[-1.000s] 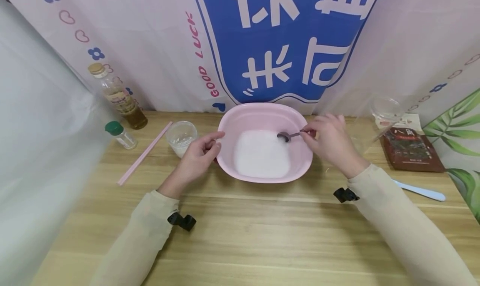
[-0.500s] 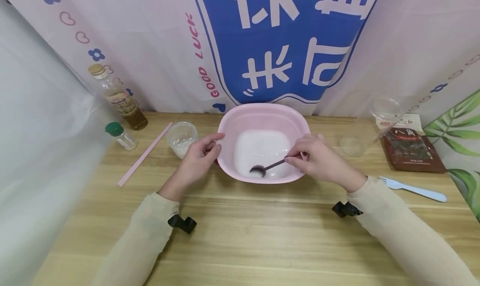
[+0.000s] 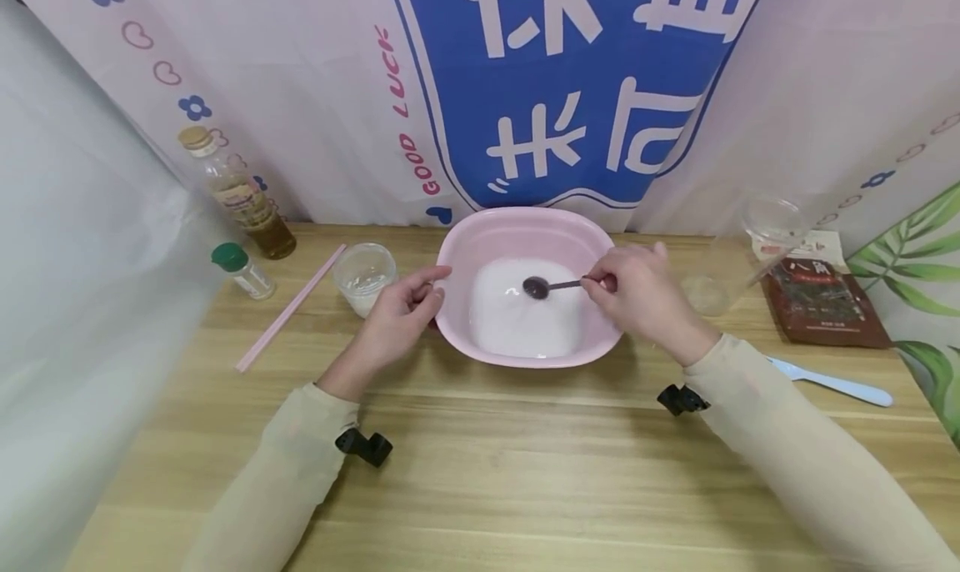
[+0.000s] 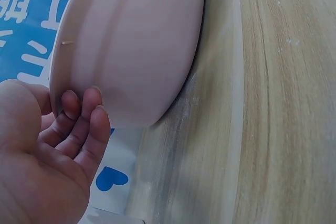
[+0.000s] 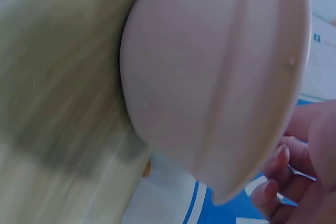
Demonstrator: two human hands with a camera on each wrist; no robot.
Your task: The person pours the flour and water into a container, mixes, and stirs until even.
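Since the earlier frame the spoon [image 3: 552, 286] has swung from the near rim to mid-basin — pinched by the right hand [image 3: 637, 298] over white liquid in the pink basin [image 3: 525, 230] on the table [image 3: 480, 472] — while the left hand [image 3: 397, 313], fingers loosely curled, touches the rim.

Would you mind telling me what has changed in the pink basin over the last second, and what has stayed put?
The right hand, pinching the spoon throughout, swept its bowl from the far right of the pink basin to the near edge, then back toward the middle of the white contents. The left hand stayed on the basin's left rim. The basin, plastic cup and bottles did not move.
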